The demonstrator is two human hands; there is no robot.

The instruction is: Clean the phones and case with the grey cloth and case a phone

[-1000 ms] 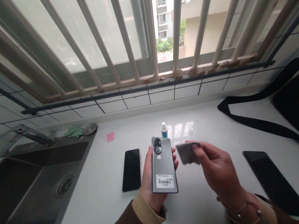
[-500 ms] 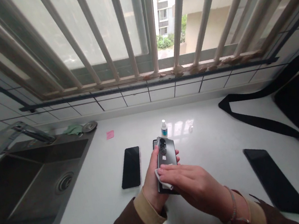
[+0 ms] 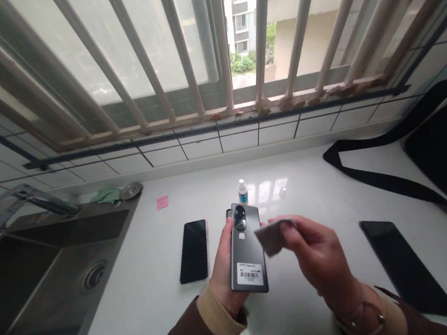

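The left hand (image 3: 222, 269) curls around a grey phone (image 3: 246, 252), back up, above the white counter (image 3: 313, 194). The right hand (image 3: 322, 259) pinches a small cloth (image 3: 269, 238) at its right edge. A hard push could slip the phone from that sideways grip onto the counter.
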